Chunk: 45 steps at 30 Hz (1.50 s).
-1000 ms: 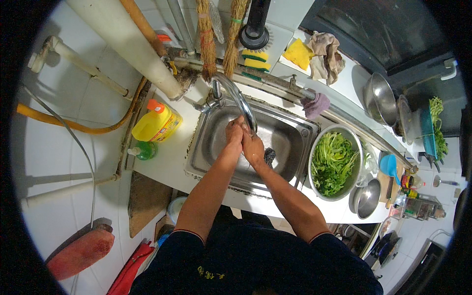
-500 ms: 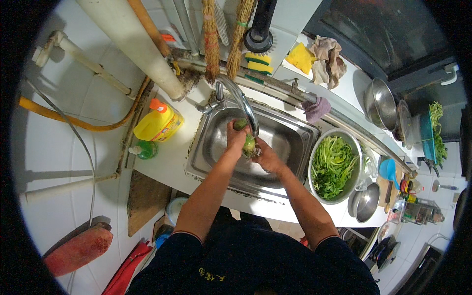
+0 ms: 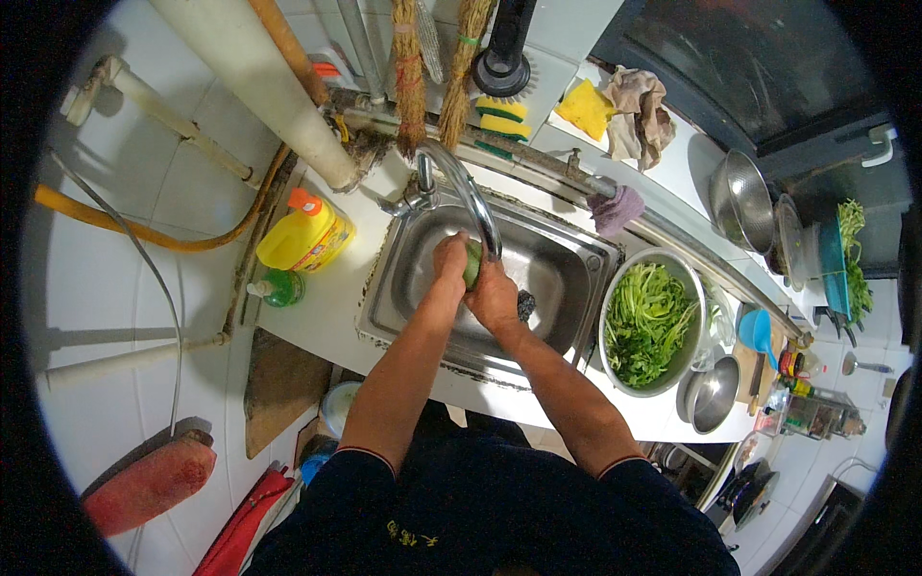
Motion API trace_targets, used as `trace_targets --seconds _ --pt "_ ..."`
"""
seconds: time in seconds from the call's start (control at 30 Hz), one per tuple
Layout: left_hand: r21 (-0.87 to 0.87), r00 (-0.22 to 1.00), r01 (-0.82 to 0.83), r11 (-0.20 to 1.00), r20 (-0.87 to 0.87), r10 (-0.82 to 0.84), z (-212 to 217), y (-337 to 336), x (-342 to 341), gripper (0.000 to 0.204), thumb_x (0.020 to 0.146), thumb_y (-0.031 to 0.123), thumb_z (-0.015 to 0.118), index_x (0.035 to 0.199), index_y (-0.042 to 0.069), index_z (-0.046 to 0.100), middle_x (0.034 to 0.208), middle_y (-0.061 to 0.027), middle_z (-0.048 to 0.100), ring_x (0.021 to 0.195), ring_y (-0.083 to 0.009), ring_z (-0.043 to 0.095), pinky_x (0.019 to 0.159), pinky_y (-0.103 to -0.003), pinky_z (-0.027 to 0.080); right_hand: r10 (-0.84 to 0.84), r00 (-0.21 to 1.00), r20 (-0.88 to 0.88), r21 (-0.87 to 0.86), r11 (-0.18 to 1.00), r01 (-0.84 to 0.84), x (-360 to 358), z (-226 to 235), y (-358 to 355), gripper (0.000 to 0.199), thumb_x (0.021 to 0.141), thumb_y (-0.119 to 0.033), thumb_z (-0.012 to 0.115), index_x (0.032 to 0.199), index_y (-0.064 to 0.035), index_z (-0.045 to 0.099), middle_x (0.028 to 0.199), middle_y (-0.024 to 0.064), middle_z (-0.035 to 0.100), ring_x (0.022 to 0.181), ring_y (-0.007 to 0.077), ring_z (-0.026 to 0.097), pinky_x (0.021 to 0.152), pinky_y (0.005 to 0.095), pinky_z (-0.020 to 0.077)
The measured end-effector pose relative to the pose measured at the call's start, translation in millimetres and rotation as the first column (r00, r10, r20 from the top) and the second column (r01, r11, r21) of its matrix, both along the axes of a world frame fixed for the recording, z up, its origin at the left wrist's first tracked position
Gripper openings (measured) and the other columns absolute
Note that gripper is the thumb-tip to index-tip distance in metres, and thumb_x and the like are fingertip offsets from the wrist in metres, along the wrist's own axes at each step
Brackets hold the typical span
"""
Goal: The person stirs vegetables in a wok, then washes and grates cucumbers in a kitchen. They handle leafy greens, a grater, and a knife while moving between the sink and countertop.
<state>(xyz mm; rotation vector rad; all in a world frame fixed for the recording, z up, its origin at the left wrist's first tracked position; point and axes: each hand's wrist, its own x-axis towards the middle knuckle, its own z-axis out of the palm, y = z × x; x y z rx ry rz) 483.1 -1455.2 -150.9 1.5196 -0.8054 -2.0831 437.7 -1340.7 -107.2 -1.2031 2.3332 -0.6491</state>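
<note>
My left hand [image 3: 448,257] and my right hand [image 3: 494,297] are pressed together over the steel sink [image 3: 403,278], right under the curved tap spout [image 3: 471,197]. Between them I hold a green vegetable piece [image 3: 473,263]; only a small part of it shows. Both forearms reach in from the lower edge. A dark drain strainer [image 3: 525,305] sits in the basin just right of my right hand.
A steel bowl of leafy greens [image 3: 649,322] stands right of the sink, a smaller empty steel bowl [image 3: 712,394] beyond it. A yellow detergent bottle [image 3: 307,235] and green bottle [image 3: 279,288] stand left. Sponges [image 3: 502,120], cloths [image 3: 634,110] and a colander [image 3: 740,197] lie behind.
My joined hands have moved up from the middle of the basin toward the tap spout. The green vegetable piece, hidden at first, now shows between them.
</note>
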Motion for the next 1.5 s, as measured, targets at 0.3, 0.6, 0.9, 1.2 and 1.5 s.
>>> trace_targets --seconds 0.3,0.6,0.9,1.2,1.5 --pt "0.100 0.914 0.156 0.983 -0.391 -0.105 -8 16 -5 0.029 0.091 0.036 0.077 0.098 0.012 0.063 0.088 0.0007 0.063 0.080 -0.0162 0.060 0.071 -0.036 0.050 -0.326 0.551 0.769 0.144 0.927 0.347 -34 6 -5 0.053 0.087 -0.040 0.070 0.110 0.0059 0.060 0.086 0.0149 0.069 0.068 0.0243 0.066 0.063 0.0389 0.0537" --pt "-0.530 0.947 0.301 0.793 0.263 -0.184 14 69 -10 0.063 0.105 0.042 0.047 0.156 0.009 0.028 0.133 -0.0249 0.060 0.121 -0.0443 0.059 0.100 -0.048 0.046 -0.277 0.111 0.954 0.129 0.719 0.683 -26 -18 -14 0.073 0.092 -0.067 0.061 0.113 0.0031 0.064 0.100 0.0134 0.067 0.090 0.0229 0.064 0.081 0.0367 0.0522" --pt "-0.749 0.846 0.523 0.408 0.514 -0.141 52 58 25 0.047 0.102 0.030 0.056 0.138 0.002 0.048 0.102 -0.0252 0.070 0.088 -0.0478 0.067 0.074 -0.053 0.053 -0.375 -0.027 0.927 0.319 0.748 0.582 -19 4 -17 0.065 0.094 -0.071 0.053 0.111 -0.0104 0.068 0.108 0.0078 0.067 0.093 0.0209 0.063 0.082 0.0379 0.0519" --pt "-0.652 0.751 0.655 0.382 0.616 -0.236 43 66 50 0.046 0.102 0.037 0.059 0.127 -0.001 0.054 0.104 -0.0233 0.070 0.091 -0.0437 0.068 0.075 -0.050 0.054 -0.328 -0.040 0.944 0.278 0.724 0.631 -27 0 -13 0.061 0.092 -0.067 0.061 0.110 -0.0093 0.067 0.095 0.0061 0.069 0.085 0.0201 0.063 0.077 0.0360 0.0494" --pt "-0.609 0.748 0.663 0.435 0.529 -0.400 42 62 62 0.031 0.104 0.031 0.053 0.109 0.003 0.065 0.095 -0.0237 0.068 0.088 -0.0427 0.066 0.073 -0.049 0.050 -0.009 -0.216 0.976 0.127 0.834 0.537 -45 -2 -33 0.042 0.096 -0.039 0.068 0.112 -0.0010 0.063 0.094 0.0139 0.070 0.081 0.0262 0.066 0.075 0.0410 0.0557"
